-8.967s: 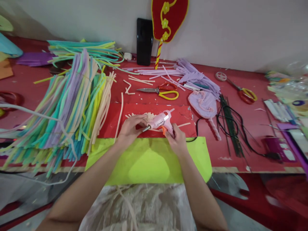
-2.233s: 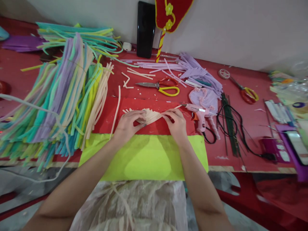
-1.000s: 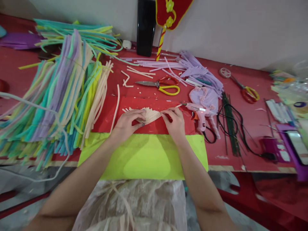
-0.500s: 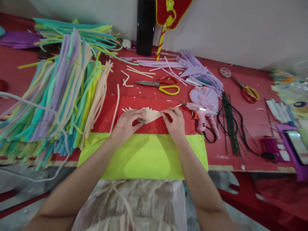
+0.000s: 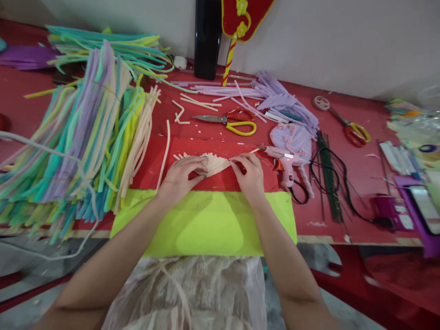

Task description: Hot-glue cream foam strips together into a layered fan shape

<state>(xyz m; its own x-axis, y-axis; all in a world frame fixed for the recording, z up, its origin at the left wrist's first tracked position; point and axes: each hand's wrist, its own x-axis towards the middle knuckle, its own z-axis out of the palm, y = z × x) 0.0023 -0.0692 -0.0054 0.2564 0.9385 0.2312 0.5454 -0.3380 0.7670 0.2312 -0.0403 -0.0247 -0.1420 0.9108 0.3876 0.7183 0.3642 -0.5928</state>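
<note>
A cream leaf-shaped piece of chenille stems [image 5: 216,165] lies on the red mat [image 5: 206,145], its stems side by side. My left hand [image 5: 184,176] is closed over its left part, thumb and fingers pinching near the middle. Short stem ends stick out past those fingers on the left. At the pointed right end, my right hand [image 5: 249,176] pinches the tip between thumb and fingers. Beyond this hand a thin cream stem end shows near the nozzle of a pink glue gun [image 5: 284,158]. One loose cream stem [image 5: 164,156] lies left of my left hand.
Bundles of coloured chenille stems [image 5: 82,137] cover the left side. Red-and-yellow scissors [image 5: 228,121] lie behind the mat. Lilac stems [image 5: 288,105] are piled at the back. A black cord [image 5: 338,169] curls on the right. A yellow-green sheet [image 5: 206,224] hangs at the front edge.
</note>
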